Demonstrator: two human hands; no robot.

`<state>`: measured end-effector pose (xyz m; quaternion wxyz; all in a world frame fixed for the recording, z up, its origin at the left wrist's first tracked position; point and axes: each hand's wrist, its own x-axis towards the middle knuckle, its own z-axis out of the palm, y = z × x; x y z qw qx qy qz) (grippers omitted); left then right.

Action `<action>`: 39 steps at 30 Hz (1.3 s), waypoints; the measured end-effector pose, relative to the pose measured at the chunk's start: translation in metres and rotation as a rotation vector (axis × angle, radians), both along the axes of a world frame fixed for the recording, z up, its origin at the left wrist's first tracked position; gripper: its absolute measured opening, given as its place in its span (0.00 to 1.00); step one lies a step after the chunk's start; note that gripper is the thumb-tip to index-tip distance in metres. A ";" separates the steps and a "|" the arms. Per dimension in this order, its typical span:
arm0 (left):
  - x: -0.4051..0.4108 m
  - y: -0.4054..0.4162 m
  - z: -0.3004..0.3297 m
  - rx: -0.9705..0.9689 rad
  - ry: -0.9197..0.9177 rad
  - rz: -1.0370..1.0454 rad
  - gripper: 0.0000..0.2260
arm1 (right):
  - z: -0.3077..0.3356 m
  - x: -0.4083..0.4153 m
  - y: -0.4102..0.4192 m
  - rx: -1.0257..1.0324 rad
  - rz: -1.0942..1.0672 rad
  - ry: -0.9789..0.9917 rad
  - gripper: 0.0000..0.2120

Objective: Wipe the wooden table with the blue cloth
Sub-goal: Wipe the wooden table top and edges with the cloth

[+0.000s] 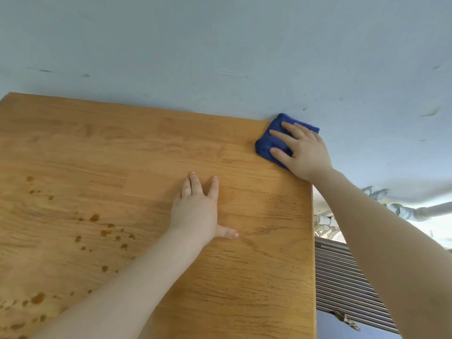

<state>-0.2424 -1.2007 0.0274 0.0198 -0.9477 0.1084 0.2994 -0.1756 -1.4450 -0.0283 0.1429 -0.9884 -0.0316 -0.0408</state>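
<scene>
- Head view: folded, fuzzy dark blue cloth (267, 145) sits at the wooden table (146, 152) far right corner.
- Right hand (302, 152) presses flat on it, fingers spread.
- Left hand (195, 211) lies flat, empty, mid-table.

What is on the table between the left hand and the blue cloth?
Nothing: the head view shows only bare wooden table between the left hand and the blue cloth.

blue cloth (269, 143) bunched, wooden table (146, 155) far-right corner
</scene>
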 end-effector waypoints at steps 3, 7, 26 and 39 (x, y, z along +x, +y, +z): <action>-0.001 0.002 0.000 -0.018 -0.014 0.005 0.56 | 0.001 -0.001 0.004 -0.003 -0.068 0.051 0.28; -0.001 0.000 0.002 -0.026 -0.008 0.020 0.56 | 0.008 -0.067 0.022 0.001 0.060 0.019 0.26; -0.028 0.004 0.014 0.004 -0.191 -0.085 0.40 | 0.007 -0.162 0.057 -0.086 0.193 0.056 0.23; -0.079 0.066 0.014 0.110 -0.028 -0.174 0.53 | 0.015 -0.151 0.071 -0.123 0.154 0.159 0.25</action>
